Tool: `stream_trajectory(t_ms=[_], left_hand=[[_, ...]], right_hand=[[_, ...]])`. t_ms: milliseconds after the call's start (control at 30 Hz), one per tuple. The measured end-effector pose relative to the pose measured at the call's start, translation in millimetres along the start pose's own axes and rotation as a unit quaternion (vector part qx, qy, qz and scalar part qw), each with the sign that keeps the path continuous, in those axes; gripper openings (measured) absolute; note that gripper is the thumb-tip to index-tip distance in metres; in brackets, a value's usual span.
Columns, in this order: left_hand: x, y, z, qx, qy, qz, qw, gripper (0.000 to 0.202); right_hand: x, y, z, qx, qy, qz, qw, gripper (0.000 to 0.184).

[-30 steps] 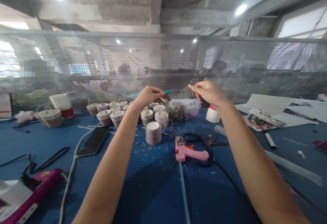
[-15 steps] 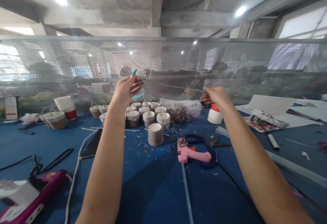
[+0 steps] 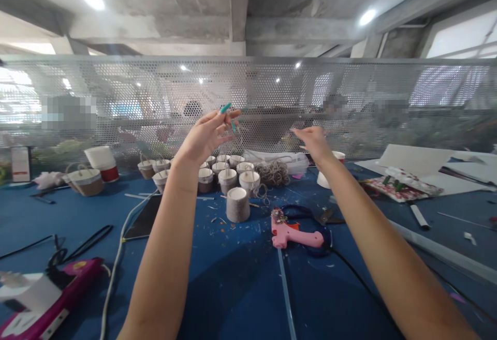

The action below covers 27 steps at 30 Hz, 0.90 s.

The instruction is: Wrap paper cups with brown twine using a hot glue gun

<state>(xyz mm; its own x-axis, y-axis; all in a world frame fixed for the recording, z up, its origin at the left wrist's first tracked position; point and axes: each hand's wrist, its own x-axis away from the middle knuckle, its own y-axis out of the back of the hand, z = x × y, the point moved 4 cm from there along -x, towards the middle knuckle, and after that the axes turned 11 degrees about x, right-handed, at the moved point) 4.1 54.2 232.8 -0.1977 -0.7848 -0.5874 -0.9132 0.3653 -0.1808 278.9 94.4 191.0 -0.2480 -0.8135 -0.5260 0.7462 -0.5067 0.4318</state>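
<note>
My left hand (image 3: 209, 135) is raised above the cups, its fingers bent around thin grey twine (image 3: 239, 134) that hangs in faint loops below the fingertips. Teal caps or tips show on its thumb and a finger. To the right, at similar height, my right hand (image 3: 313, 141) is closed in a pinch pointing left; what sits between its fingertips is too small to make out. Below stand several small grey-and-white pots (image 3: 227, 179) with twine handles. One pot (image 3: 238, 206) is upside down in front of them. A tangled heap of twine (image 3: 275, 173) lies beside the pots.
A pink glue gun (image 3: 297, 237) with a clear glue stick lies ahead on the blue table (image 3: 233, 278), beside dark-handled scissors (image 3: 328, 217). A magenta power strip (image 3: 73, 291) is at left front. Behind runs a perforated metal screen (image 3: 256, 91). Papers (image 3: 411, 161) lie at right.
My right hand has moved left, closer to the left hand. My left hand has shifted right and turned, its fingers spreading. The strand stretched between them no longer shows clearly.
</note>
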Motion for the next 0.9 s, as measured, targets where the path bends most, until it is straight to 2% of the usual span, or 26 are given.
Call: stream_trajectory(t_ms=[33,67,133,167,233,367,500,667,833,900], left_hand=[[0.3,-4.9,1.1,-0.001,0.002,0.013,1.0,0.02],[0.6,-9.8,2.6,-0.004,0.003,0.023,1.0,0.02],[1.1,-20.0,6.4,-0.012,0.001,0.039,0.999,0.02],[1.4,-25.5,8.5,-0.015,-0.002,0.048,0.999,0.02],[2.0,-36.7,13.2,-0.018,-0.004,0.066,0.998,0.019],[1.0,-48.4,20.1,-0.014,-0.005,0.066,0.998,0.014],[-3.7,-35.6,19.8,0.027,-0.007,0.001,1.0,0.012],[-9.4,-4.2,18.6,0.179,0.021,-0.097,0.979,0.016],[-12.6,32.5,29.9,0.301,0.053,-0.223,0.925,0.03],[-12.7,45.2,36.0,0.326,0.064,-0.248,0.91,0.036]], right_hand=[[9.2,-4.0,11.4,-0.069,0.025,0.047,0.996,0.035],[20.3,-10.3,25.5,-0.127,0.068,0.13,0.981,0.039],[46.1,-23.2,50.8,-0.197,0.119,0.312,0.922,0.042],[57.4,-27.1,61.1,-0.219,0.136,0.366,0.894,0.043],[72.2,-32.0,75.6,-0.25,0.16,0.408,0.864,0.04],[78.3,-35.4,84.8,-0.307,0.165,0.407,0.844,0.018],[68.3,-26.4,76.8,-0.341,0.145,0.427,0.825,0.023],[40.8,-10.7,47.3,-0.346,0.107,0.371,0.855,0.027],[25.1,-19.7,14.7,-0.247,0.025,0.34,0.907,0.032],[23.0,-25.2,4.3,-0.201,-0.03,0.317,0.926,0.033]])
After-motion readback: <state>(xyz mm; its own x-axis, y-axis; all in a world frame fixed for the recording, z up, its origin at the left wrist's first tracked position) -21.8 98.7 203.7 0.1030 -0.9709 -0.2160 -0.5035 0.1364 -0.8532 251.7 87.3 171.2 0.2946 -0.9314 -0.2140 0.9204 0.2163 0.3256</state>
